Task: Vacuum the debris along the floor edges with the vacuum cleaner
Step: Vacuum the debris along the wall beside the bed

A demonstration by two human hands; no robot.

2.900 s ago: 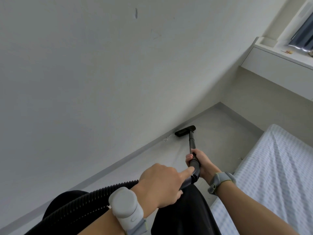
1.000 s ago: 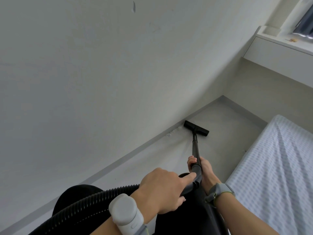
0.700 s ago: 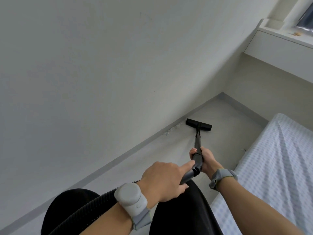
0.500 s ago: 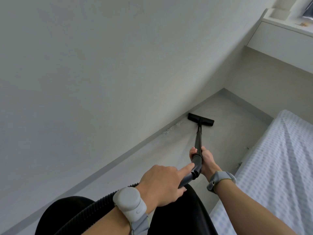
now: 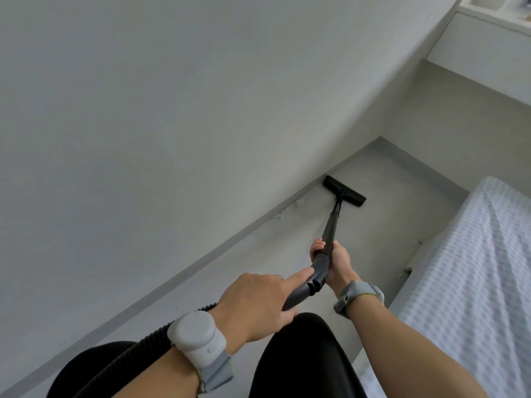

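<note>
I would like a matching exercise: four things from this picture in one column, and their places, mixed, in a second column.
1. floor nozzle
2. debris
3. left hand
4. right hand

a. forward on the black tube
b. on the handle bend beside the hose
c. on the floor, one end at the baseboard
d. along the baseboard, nearer than the nozzle

Pairs: 1-c, 2-d, 3-b, 4-a
</note>
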